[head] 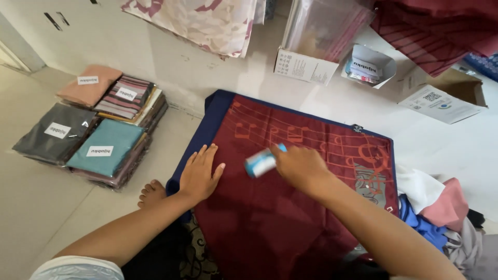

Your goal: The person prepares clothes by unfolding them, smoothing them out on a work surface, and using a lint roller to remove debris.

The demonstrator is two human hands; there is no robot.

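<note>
A dark red cloth (270, 218) with an orange printed pattern and a navy border lies spread on the floor in front of me. My left hand (201, 173) rests flat on its left part, fingers apart. My right hand (301, 167) grips the blue handle of a lint roller (261, 162), whose white roll sits on the cloth near the middle and looks blurred.
Packed folded cloths in clear bags (93, 124) are stacked on the floor at left. Cardboard boxes (306, 65) (441, 101) stand at the back by the wall. A heap of loose fabrics (441, 212) lies at right. My bare foot (151, 193) shows beside the cloth.
</note>
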